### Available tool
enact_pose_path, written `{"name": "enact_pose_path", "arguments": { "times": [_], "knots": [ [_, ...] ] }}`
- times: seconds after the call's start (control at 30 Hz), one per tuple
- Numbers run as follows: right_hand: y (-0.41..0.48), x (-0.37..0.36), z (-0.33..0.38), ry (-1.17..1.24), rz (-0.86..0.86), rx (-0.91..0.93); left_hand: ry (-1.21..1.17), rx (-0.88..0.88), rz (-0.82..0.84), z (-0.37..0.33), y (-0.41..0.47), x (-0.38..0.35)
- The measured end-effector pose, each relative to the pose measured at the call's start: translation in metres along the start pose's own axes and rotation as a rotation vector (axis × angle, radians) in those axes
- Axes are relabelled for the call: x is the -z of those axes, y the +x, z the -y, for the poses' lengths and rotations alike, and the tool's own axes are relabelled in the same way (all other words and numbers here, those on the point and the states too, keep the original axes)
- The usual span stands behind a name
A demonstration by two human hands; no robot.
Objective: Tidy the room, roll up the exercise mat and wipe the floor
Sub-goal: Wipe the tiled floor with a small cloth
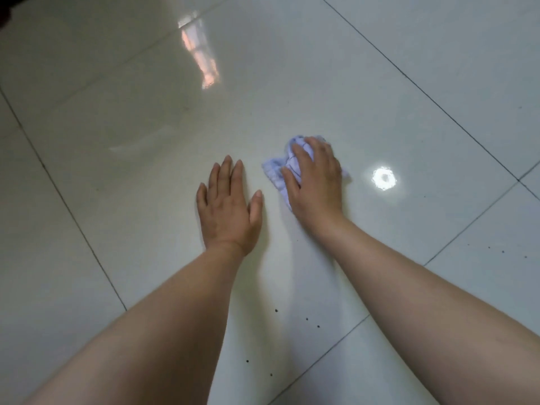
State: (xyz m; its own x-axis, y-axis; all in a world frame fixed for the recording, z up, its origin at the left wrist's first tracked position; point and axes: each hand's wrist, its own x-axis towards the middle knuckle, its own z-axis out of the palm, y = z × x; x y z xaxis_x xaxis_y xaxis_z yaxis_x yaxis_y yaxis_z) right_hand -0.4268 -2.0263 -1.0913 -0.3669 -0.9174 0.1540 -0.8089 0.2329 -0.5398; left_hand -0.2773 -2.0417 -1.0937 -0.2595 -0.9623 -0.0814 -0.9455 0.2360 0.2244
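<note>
A crumpled pale lilac cloth lies on the glossy white tiled floor at mid-frame. My right hand lies on top of it, fingers bent over the bunched fabric and pressing it against the tile. My left hand rests flat on the bare floor just left of the cloth, fingers straight and together, thumb out, holding nothing. The exercise mat is not in view.
Dark grout lines cross the tiles. Small dark specks dot the floor between my forearms, and more lie at the right. A bright lamp reflection shines right of the cloth. A dark object edge shows at the top left corner.
</note>
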Motion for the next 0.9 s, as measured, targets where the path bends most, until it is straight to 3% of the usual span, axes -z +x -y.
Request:
{"name": "enact_pose_path", "arguments": {
  "times": [0.13, 0.33, 0.57, 0.77, 0.83, 0.9],
  "knots": [
    [-0.015, 0.010, -0.014, 0.019, 0.116, 0.236, -0.006, 0.005, 0.022, 0.000, 0.000, 0.002],
    [0.039, -0.003, -0.005, -0.018, 0.015, -0.095, 0.002, 0.009, 0.016, 0.000, 0.001, 0.001],
    [0.016, 0.002, -0.015, 0.039, 0.145, 0.261, -0.012, -0.001, -0.015, 0.001, 0.002, 0.001],
    [0.035, -0.007, 0.003, -0.018, -0.008, -0.084, 0.000, 0.006, -0.007, 0.000, 0.001, 0.001],
    [0.032, -0.012, 0.009, -0.017, 0.006, -0.029, 0.003, 0.005, 0.000, 0.000, 0.002, 0.000],
    [0.021, -0.011, 0.004, 0.013, 0.035, 0.146, -0.003, 0.000, -0.012, 0.000, 0.003, 0.001]
  ]
}}
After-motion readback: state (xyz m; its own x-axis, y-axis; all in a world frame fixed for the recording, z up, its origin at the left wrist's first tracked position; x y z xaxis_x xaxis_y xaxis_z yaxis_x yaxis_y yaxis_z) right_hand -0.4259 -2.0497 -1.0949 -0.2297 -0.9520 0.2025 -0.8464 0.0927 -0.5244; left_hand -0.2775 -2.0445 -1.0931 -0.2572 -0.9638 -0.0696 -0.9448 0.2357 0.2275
